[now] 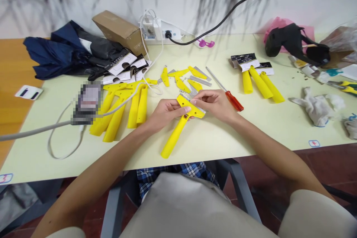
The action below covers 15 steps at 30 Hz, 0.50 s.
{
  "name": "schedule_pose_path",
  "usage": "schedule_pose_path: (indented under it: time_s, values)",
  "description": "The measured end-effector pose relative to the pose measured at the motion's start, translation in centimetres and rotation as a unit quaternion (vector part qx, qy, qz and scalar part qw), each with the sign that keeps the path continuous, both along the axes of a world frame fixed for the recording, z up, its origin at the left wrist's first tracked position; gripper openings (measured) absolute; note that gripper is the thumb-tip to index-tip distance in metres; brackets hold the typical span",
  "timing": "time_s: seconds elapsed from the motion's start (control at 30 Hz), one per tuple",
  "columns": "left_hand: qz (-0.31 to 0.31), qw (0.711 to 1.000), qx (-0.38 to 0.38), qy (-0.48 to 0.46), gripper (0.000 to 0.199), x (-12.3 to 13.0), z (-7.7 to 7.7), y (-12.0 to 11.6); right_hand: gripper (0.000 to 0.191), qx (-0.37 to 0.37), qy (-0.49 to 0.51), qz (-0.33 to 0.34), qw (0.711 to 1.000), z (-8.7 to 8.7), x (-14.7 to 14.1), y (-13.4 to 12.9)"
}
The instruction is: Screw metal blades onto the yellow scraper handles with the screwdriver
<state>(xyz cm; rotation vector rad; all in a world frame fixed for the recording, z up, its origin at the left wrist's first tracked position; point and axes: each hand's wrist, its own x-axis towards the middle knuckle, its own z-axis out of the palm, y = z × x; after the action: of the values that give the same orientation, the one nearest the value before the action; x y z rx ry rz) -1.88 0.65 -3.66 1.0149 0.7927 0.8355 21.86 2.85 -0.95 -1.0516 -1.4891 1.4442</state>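
Observation:
My left hand [170,113] is closed around the head of a yellow scraper [174,137], thumb across its front, the handle slanting down to the left. My right hand [213,104] pinches the metal blade [201,108] at the scraper's head; its fingertips partly hide the blade. Just beyond both hands lie loose yellow head plates [181,83], grey blades [200,80] and small screws. To the right of my right hand rests a screwdriver [234,100] with a red handle. Several yellow scraper handles [114,119] lie left of my left hand.
A blurred phone-like device [87,102] with cables lies at left. Black and white card packages [122,65], a cardboard box [119,29] and a power strip [170,35] line the back. Packaged scrapers [260,83], a glove [314,108] and pliers [347,86] are at right.

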Motion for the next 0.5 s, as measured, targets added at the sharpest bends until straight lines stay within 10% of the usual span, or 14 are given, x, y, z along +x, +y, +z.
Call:
schedule_pose_path:
  time_s: [0.5]
  values:
    - [0.020,1.000,-0.003,-0.002,0.040,0.0,-1.4,0.1,0.028,0.104,-0.033,0.043,0.993,-0.6,0.5,0.4]
